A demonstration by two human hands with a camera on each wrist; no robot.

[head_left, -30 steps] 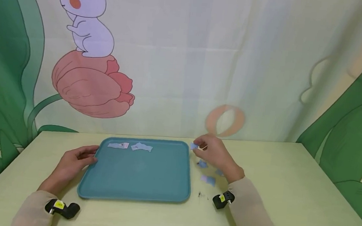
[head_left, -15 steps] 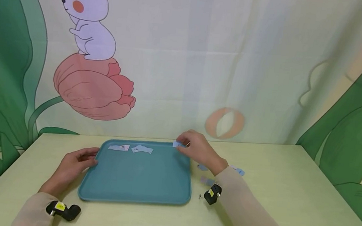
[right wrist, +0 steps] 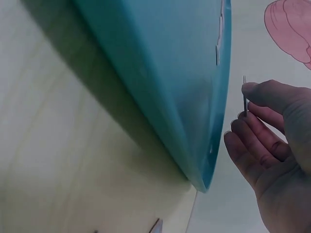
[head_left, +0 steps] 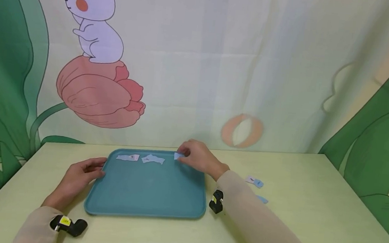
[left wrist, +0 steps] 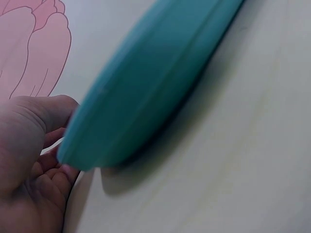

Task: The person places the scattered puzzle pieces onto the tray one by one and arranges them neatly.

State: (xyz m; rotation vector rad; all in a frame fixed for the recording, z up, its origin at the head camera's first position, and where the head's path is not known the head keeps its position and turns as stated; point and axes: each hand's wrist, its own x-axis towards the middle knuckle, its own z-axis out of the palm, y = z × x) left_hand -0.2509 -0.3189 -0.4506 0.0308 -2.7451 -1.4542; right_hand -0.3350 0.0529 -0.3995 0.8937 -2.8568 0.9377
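A teal tray [head_left: 149, 189] lies on the table. My left hand [head_left: 78, 177] grips its left rim, the thumb at the edge and fingertips beneath in the left wrist view. Over the tray's back right part, my right hand [head_left: 198, 156] pinches a small light-blue paper piece [head_left: 178, 156] between thumb and fingers. The right wrist view shows that piece [right wrist: 245, 99] edge-on as a thin upright sliver. Two torn-looking strips of pale blue paper rest along the tray's back edge, a left strip [head_left: 127, 157] with a pinkish end and a second strip [head_left: 153, 159] beside it.
More paper scraps lie on the table right of the tray: a pink-and-blue scrap [head_left: 254, 181] and a blue scrap [head_left: 262, 199] partly behind the right sleeve [head_left: 263, 214]. A printed curtain [head_left: 184, 77] hangs right behind the table [head_left: 329, 216].
My right hand has moved left with the pinched paper piece, from beyond the tray's right rim to over its back part. My left hand has stayed at the left rim.
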